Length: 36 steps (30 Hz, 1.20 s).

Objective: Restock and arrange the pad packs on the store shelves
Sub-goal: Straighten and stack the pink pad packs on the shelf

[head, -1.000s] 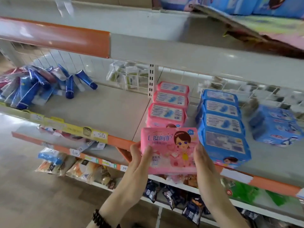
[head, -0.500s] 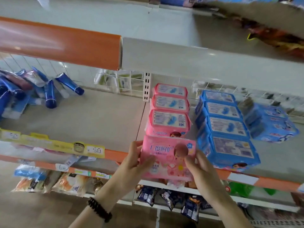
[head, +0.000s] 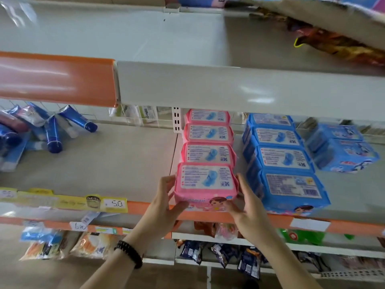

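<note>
Single head view — faces forward, slightly down, close to shelf (head: 125, 163).

Both forearms are reaching up and forward, converging; the left hand (head: 164, 207) is clasping the left side of the pink pad pack (head: 205, 185) with curled fingers; the right hand (head: 248, 209) is clasping its right side; a black bracelet (head: 130, 253) is circling the left wrist.

Blue tubes (head: 53, 130) heaped far left on mid shelf, some w/ caps toward front. Yellow price strip (head: 62, 202) along left shelf edge, tag reading 50. Snack packets (head: 68, 246) on lower shelf, near left; dark pouches (head: 225, 254) lower centre. Green bag (head: 300, 236) lower right.
</note>
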Motion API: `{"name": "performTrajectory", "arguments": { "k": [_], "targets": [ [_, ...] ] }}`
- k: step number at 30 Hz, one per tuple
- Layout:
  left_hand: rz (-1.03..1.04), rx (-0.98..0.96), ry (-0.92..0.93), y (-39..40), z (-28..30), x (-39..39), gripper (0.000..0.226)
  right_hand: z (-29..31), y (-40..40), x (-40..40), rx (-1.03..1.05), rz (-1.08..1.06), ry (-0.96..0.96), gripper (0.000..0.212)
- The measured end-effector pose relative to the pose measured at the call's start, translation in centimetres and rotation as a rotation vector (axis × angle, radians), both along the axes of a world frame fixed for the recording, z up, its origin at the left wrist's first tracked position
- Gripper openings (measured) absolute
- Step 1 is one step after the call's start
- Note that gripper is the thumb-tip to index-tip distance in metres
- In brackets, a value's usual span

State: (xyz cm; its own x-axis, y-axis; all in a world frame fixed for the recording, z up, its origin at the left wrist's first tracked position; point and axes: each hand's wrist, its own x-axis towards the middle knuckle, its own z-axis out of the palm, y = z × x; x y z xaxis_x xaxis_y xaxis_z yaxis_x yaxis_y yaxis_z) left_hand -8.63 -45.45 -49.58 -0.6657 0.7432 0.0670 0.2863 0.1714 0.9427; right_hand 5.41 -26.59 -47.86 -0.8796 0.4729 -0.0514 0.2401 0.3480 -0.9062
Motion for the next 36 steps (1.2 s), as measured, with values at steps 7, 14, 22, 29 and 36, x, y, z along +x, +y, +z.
{"name": "performTrajectory", "arguments": {
  "k": [7, 14, 22, 29, 36],
  "targets": [
    [0.024, -0.018, 0.083, 0.8, -1.6, -0.2, 0.059, -2.0, 0.6, 0.6, 0.049, -0.076, -0.021, 0.083],
    [0.055, -0.079, 0.194, 1.2, -2.4, -0.5, 0.042, -2.9, 1.4, -0.3, 0.088, -0.068, 0.023, 0.082],
    [0.083, -0.202, 0.297, 1.7, -2.4, 0.6, 0.083, -3.9, -0.2, 0.7, 0.122, -0.077, 0.023, 0.079],
    [0.184, -0.246, 0.236, 3.1, -1.8, 0.2, 0.07, -3.4, 0.0, -0.5, 0.227, -0.099, 0.04, 0.055],
    [0.145, -0.292, 0.17, 3.0, -1.5, 0.3, 0.071, -2.8, 0.2, -0.9, 0.216, -0.073, -0.013, 0.05]
  ]
}}
